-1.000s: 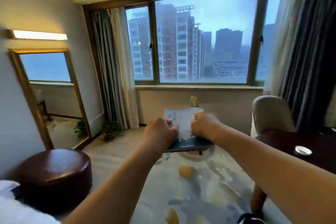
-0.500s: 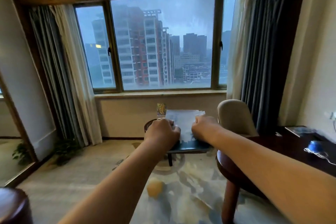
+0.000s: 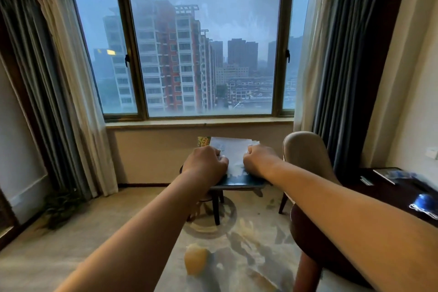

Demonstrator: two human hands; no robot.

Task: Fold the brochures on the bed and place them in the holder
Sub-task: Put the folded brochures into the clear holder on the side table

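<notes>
Both arms are stretched out in front of me at chest height. My left hand (image 3: 206,164) and my right hand (image 3: 258,161) are closed on the two sides of a stack of folded brochures (image 3: 233,153), pale with a dark blue-green lower band. The stack is held upright in the air. A yellow-green printed object (image 3: 203,141) peeks out behind the left corner of the stack. No bed and no holder can be made out in this view.
A small dark side table (image 3: 237,185) stands on the patterned carpet below my hands. A beige chair (image 3: 305,156) is to its right, beside a dark round table (image 3: 308,232) and a desk (image 3: 403,187) with a blue item. A wide window with curtains fills the far wall.
The view has swung to the right: the mirror and round stool on the left have left the frame, and the chair, desk and right curtains have come in. Both hands still grip the brochures.
</notes>
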